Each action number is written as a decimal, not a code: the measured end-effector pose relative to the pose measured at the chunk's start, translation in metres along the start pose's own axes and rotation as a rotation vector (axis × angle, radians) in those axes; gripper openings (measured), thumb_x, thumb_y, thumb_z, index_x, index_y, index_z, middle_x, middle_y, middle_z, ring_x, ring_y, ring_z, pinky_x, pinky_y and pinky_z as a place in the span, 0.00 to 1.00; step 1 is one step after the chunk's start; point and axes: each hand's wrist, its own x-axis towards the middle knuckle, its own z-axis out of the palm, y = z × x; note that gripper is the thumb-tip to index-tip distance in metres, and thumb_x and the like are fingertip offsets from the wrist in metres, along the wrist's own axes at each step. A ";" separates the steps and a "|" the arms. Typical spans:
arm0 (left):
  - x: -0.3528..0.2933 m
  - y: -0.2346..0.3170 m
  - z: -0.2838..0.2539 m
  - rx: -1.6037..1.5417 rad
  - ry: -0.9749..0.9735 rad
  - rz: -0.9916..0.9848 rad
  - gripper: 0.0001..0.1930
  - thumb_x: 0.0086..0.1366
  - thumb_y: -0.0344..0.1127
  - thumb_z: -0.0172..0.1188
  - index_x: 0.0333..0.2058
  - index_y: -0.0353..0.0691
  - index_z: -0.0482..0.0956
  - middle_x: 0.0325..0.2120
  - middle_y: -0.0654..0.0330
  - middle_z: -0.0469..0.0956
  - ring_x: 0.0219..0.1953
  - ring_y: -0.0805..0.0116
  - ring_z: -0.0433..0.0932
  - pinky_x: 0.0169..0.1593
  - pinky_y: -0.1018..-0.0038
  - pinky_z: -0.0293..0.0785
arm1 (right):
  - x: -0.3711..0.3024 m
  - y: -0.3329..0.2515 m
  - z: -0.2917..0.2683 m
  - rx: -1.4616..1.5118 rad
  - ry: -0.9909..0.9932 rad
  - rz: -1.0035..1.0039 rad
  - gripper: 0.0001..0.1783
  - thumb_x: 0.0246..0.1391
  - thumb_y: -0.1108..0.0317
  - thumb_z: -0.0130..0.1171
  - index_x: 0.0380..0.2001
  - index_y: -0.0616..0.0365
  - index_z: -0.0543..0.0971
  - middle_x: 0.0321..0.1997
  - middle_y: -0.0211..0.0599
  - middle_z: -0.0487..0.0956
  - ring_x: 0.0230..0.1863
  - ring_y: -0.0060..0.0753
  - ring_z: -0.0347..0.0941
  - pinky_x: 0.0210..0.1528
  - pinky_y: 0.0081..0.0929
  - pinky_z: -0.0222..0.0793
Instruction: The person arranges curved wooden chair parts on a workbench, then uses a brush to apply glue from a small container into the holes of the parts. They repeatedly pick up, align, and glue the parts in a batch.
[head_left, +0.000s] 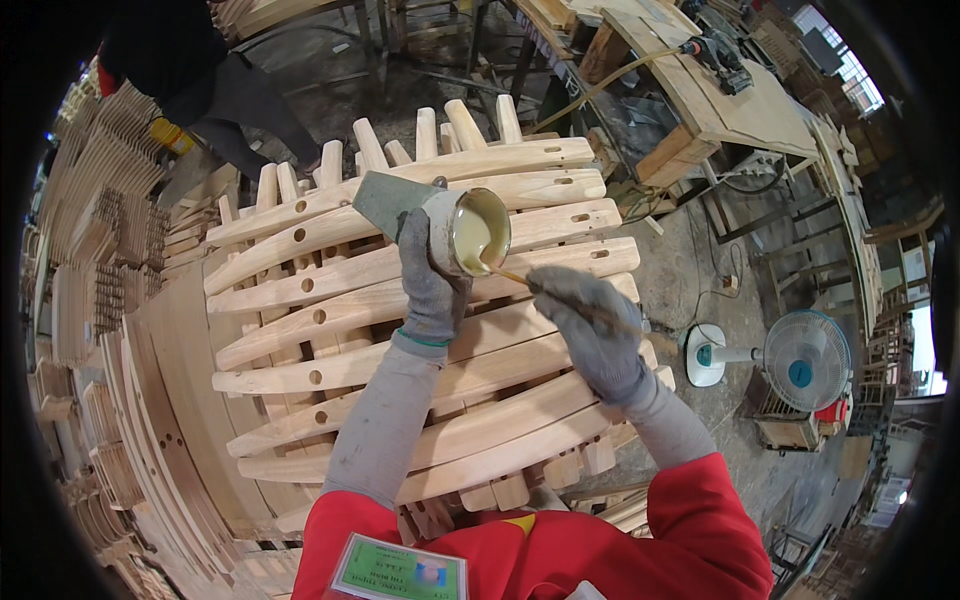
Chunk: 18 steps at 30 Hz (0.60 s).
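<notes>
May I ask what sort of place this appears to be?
Most likely a woodworking shop, perhaps for furniture: curved wooden slats lie in rows, more wooden parts are stacked at the left, and a power tool rests on a bench.

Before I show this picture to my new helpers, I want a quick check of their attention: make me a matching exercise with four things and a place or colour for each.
Things
1. cup
2. thin stick
3. fan
4. power tool

Places and colours
A. on a wooden bench, upper right
B. in the gloved right hand
C. white and blue-green
D. in the gloved left hand, with pale liquid inside

Right pairs: 1-D, 2-B, 3-C, 4-A
</notes>
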 end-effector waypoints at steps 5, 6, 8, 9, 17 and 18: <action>0.001 0.001 -0.001 -0.038 0.000 -0.010 0.30 0.65 0.53 0.44 0.57 0.37 0.62 0.50 0.57 0.70 0.53 0.64 0.68 0.59 0.66 0.63 | -0.013 -0.002 -0.003 0.281 0.117 -0.013 0.11 0.51 0.85 0.52 0.39 0.70 0.73 0.45 0.50 0.77 0.44 0.37 0.76 0.48 0.26 0.74; 0.001 0.001 -0.003 -0.048 -0.012 -0.026 0.29 0.65 0.53 0.44 0.57 0.37 0.63 0.50 0.58 0.70 0.53 0.64 0.68 0.59 0.66 0.63 | -0.010 -0.003 -0.002 0.334 0.187 0.102 0.11 0.50 0.86 0.52 0.39 0.71 0.73 0.45 0.50 0.76 0.44 0.38 0.76 0.48 0.26 0.74; 0.000 0.000 -0.002 -0.057 -0.040 -0.052 0.29 0.65 0.53 0.44 0.56 0.37 0.63 0.49 0.58 0.70 0.53 0.64 0.68 0.59 0.66 0.63 | -0.005 0.000 0.000 0.390 0.221 0.191 0.11 0.50 0.86 0.53 0.38 0.71 0.73 0.42 0.50 0.78 0.43 0.37 0.76 0.47 0.26 0.74; 0.000 -0.001 -0.002 -0.056 -0.055 -0.056 0.29 0.65 0.53 0.44 0.56 0.37 0.64 0.49 0.57 0.71 0.53 0.64 0.68 0.58 0.66 0.63 | -0.006 0.003 -0.002 0.379 0.212 0.235 0.10 0.50 0.86 0.53 0.38 0.70 0.73 0.41 0.50 0.78 0.43 0.37 0.76 0.46 0.26 0.75; 0.003 -0.006 -0.004 -0.065 -0.060 0.018 0.26 0.64 0.47 0.51 0.54 0.36 0.65 0.49 0.58 0.71 0.52 0.66 0.69 0.58 0.69 0.63 | 0.006 0.004 -0.011 0.608 0.345 0.303 0.11 0.52 0.81 0.53 0.40 0.69 0.73 0.39 0.49 0.78 0.40 0.36 0.77 0.45 0.31 0.76; 0.006 -0.005 -0.008 -0.053 -0.066 0.037 0.25 0.64 0.47 0.51 0.54 0.36 0.65 0.49 0.59 0.71 0.52 0.66 0.69 0.59 0.69 0.63 | 0.022 0.001 -0.020 0.577 0.351 0.298 0.10 0.54 0.78 0.53 0.40 0.69 0.73 0.38 0.48 0.78 0.40 0.36 0.77 0.43 0.31 0.78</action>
